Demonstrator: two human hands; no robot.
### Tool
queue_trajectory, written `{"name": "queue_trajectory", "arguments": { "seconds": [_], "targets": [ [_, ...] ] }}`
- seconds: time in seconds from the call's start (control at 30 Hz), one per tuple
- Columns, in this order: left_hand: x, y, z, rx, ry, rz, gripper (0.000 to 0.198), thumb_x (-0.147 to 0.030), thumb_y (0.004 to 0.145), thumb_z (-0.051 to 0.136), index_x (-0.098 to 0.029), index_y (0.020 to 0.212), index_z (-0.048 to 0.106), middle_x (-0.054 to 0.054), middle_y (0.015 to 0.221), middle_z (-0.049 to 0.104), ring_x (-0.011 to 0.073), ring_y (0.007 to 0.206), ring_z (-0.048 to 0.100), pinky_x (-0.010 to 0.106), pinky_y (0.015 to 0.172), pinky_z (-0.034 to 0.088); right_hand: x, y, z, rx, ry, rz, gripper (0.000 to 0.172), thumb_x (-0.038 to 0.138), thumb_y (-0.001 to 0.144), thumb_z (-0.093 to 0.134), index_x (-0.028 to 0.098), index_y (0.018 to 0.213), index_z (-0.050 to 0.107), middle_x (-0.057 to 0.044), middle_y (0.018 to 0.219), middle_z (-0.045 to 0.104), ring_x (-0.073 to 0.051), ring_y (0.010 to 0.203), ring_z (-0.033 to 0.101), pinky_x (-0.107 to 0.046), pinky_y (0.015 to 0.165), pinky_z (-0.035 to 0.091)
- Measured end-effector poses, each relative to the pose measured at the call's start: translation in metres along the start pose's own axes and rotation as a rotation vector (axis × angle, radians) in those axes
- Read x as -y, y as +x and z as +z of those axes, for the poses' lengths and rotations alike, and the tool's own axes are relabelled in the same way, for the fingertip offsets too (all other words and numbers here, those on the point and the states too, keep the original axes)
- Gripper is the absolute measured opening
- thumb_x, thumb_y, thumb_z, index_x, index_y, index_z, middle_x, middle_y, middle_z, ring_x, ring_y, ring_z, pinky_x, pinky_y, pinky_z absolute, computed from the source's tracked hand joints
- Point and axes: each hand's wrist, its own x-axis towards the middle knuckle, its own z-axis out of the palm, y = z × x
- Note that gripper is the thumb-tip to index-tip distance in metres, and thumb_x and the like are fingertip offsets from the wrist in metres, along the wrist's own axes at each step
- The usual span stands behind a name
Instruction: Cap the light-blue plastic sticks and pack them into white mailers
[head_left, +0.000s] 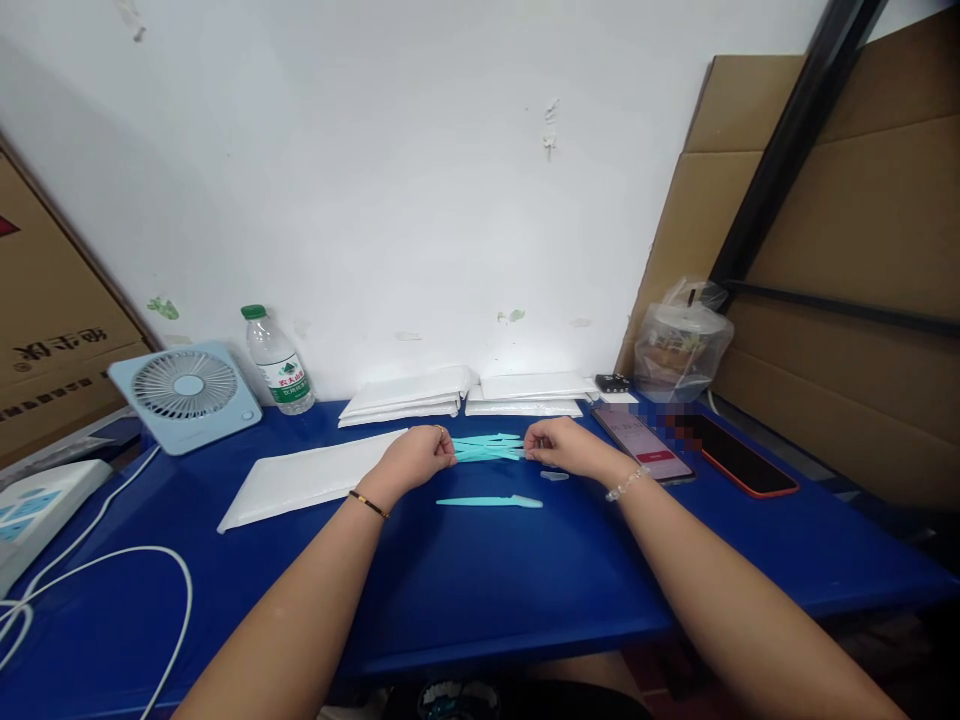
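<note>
Several turquoise eyebrow razors [487, 447] form a loose bundle, lying roughly crosswise between my hands above the blue table. My left hand [424, 450] is closed around their left ends, thumb and fingers together. At the right ends, my right hand [551, 445] pinches with its fingertips, which partly hide what they grip. A single turquoise razor [487, 501] lies apart on the table in front of the bundle, its head to the right. Just below my right hand rests a small clear plastic piece [555, 475].
A white padded envelope [300, 480] lies left of my left hand. Stacks of white envelopes [405, 393] stand along the wall. Left are a blue fan [184, 395], a water bottle [277, 360] and white cables [184, 590]; right, two phones [739, 460] and a bagged cup [679, 345].
</note>
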Motion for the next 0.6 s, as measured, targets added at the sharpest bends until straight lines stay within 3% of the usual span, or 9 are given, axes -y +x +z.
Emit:
{"name": "queue_trajectory", "arguments": {
  "seconds": [0.33,0.6],
  "targets": [
    [0.001,0.0,0.001,0.007,-0.072,0.021,0.017,-0.034,0.073,0.058,-0.019,0.079,0.062,0.001,0.073,0.063,0.0146,0.063,0.055,0.023,0.051,0.035,0.008,0.002,0.0,-0.081,0.229,0.029,0.024,0.036,0.079,0.06,0.017,0.089,0.07,-0.005,0.079,0.069,-0.016,0.071,0.061,-0.026,0.064,0.047],
    [-0.012,-0.003,0.004,0.064,-0.144,0.081,0.019,-0.036,0.073,0.058,-0.019,0.079,0.063,0.0,0.073,0.064,0.0145,0.065,0.057,0.023,0.054,0.039,0.02,-0.001,0.001,-0.001,0.275,-0.017,0.028,0.039,0.078,0.061,0.016,0.091,0.071,-0.004,0.077,0.068,-0.015,0.069,0.06,-0.025,0.063,0.047]
  ]
}}
